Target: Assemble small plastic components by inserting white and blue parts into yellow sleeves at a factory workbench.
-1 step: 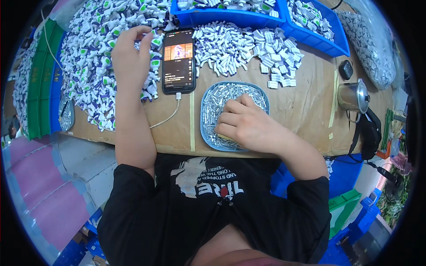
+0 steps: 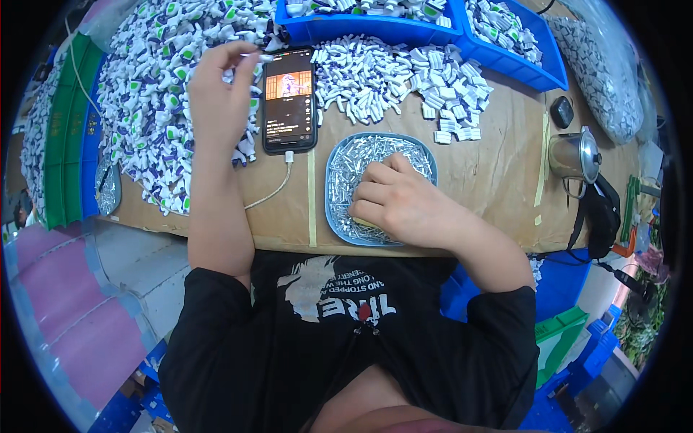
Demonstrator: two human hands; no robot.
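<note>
My left hand [image 2: 220, 90] is raised at the edge of a heap of white plastic parts [image 2: 155, 101] with purple and green patches. Thumb and forefinger pinch a small white plastic piece [image 2: 265, 58], which juts out over the top corner of a phone [image 2: 289, 101]. My right hand [image 2: 401, 202] rests in a blue-grey tray [image 2: 330, 209] filled with small silver metal pins [image 2: 354, 162]. Its fingers are curled down among the pins. A bit of something yellowish [image 2: 363, 222] shows beneath them; the fingertips are hidden.
Loose white-and-purple pieces [image 2: 361, 79] and flat white blocks [image 2: 451, 94] lie beyond the tray. Blue bins [image 2: 375, 30] of parts stand behind. A metal lidded cup [image 2: 570, 157], a small black case [image 2: 561, 112] and a stuffed clear bag [image 2: 606, 86] are at right. A charging cable [image 2: 274, 195] runs from the phone.
My left hand has shifted slightly right, and a white piece now shows between its fingertips. My right hand stays in the tray, nearly unmoved.
</note>
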